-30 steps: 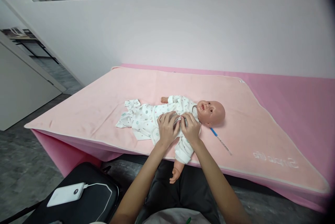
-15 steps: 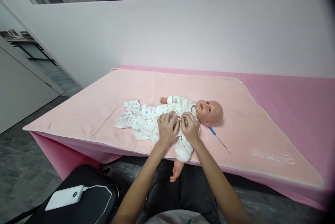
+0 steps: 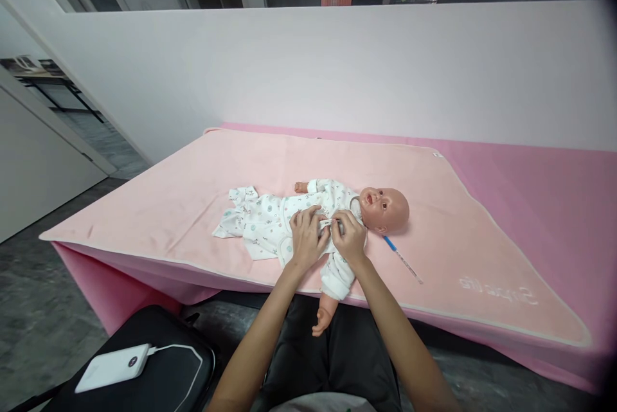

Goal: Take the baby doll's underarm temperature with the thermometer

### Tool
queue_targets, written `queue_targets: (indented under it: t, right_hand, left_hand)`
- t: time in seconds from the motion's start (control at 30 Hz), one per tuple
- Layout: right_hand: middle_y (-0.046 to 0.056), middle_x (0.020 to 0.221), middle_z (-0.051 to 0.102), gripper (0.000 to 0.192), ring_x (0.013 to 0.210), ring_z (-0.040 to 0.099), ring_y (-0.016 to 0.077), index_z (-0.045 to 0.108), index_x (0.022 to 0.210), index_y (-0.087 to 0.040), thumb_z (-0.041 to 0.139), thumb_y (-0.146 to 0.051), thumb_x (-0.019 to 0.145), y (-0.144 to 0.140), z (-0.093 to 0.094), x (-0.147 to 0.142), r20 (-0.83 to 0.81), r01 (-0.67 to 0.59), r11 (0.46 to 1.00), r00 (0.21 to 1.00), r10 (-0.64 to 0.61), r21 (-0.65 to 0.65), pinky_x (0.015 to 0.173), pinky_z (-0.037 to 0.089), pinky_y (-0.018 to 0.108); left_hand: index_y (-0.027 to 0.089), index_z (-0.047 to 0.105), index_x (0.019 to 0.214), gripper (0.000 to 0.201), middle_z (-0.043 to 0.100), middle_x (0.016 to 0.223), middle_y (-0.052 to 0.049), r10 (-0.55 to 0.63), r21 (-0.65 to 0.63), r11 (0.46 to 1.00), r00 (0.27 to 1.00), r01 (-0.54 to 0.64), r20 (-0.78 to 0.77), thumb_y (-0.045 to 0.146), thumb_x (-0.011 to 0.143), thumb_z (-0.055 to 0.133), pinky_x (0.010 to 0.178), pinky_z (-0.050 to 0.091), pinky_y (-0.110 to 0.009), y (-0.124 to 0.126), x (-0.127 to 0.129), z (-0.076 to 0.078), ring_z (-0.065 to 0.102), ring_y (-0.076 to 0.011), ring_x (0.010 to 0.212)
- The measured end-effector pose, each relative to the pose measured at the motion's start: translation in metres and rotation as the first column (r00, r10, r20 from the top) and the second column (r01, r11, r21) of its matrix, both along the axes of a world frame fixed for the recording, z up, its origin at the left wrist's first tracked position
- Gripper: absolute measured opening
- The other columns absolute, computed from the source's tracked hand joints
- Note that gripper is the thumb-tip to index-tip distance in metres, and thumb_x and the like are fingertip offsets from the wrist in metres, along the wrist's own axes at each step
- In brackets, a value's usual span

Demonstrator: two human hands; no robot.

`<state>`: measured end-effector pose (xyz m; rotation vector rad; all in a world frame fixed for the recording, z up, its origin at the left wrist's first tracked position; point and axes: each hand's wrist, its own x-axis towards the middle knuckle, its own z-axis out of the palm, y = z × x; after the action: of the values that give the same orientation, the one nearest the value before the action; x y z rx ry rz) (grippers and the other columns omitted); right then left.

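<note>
A baby doll (image 3: pixel 385 209) lies on its back with its head to the right, dressed in a white patterned baby outfit (image 3: pixel 270 216). Over the doll's chest, my left hand (image 3: pixel 307 235) pinches the edge of the outfit's front. Close beside it, my right hand (image 3: pixel 349 235) also grips the fabric with bent fingers. The exact fastening between the fingertips is too small to make out. One doll arm (image 3: pixel 326 315) sticks out over the near table edge, between my forearms. A thermometer (image 3: pixel 403 260) with a blue end lies right of the doll's shoulder.
A peach blanket (image 3: pixel 144 206) covers much of the pink-clothed table (image 3: pixel 554 200). Behind it rises a white wall (image 3: pixel 337 71). At the lower left, a white power bank (image 3: pixel 113 368) with a cable rests on a black bag or seat (image 3: pixel 168 341).
The whole view has shifted slightly downward in the frame. Both hands stay at the doll's chest on the fabric, with only tiny finger movement. The doll lies as before.
</note>
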<state>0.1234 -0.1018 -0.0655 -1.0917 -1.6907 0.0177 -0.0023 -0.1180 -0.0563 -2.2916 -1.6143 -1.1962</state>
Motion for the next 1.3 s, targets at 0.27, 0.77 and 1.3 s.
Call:
queue_targets:
  t: [0.27, 0.77, 1.3]
  right_hand:
    - [0.004, 0.083, 0.062, 0.014, 0.079, 0.059, 0.0144, 0.058, 0.083, -0.019, 0.044, -0.016, 0.083, 0.0003, -0.0014, 0.0007, -0.005, -0.023, 1.0, 1.0, 0.023, 0.017, 0.072, 0.045, 0.024]
    - [0.004, 0.094, 0.063, 0.019, 0.082, 0.06, 0.0153, 0.061, 0.09, -0.02, 0.05, -0.015, 0.076, -0.0034, 0.0016, 0.001, 0.105, -0.038, 0.999, 0.994, 0.035, 0.028, 0.073, 0.047, 0.024]
    - [0.004, 0.087, 0.065, 0.013, 0.078, 0.062, 0.0139, 0.062, 0.086, -0.02, 0.051, -0.016, 0.081, -0.0007, 0.0012, -0.0017, 0.061, -0.003, 0.998, 0.998, -0.001, 0.065, 0.07, 0.047, 0.023]
  left_hand:
    - [0.021, 0.056, 0.098, 0.014, 0.055, 0.115, -0.007, 0.012, -0.006, 1.0, 1.0, -0.012, 0.019, 0.025, 0.086, 0.049, 0.099, 0.028, -0.042, -0.0003, -0.0007, -0.0013, 0.047, -0.0228, 0.109]
    - [0.022, 0.056, 0.095, 0.012, 0.056, 0.11, -0.004, -0.022, -0.022, 0.999, 0.992, 0.025, 0.12, 0.022, 0.086, 0.049, 0.099, 0.026, -0.041, -0.0017, -0.0033, 0.0, 0.048, -0.0204, 0.106]
    - [0.023, 0.059, 0.104, 0.021, 0.052, 0.121, -0.007, 0.007, 0.003, 1.0, 0.996, -0.007, 0.091, 0.027, 0.087, 0.048, 0.099, 0.028, -0.042, -0.0024, -0.0034, -0.0005, 0.046, -0.0233, 0.113]
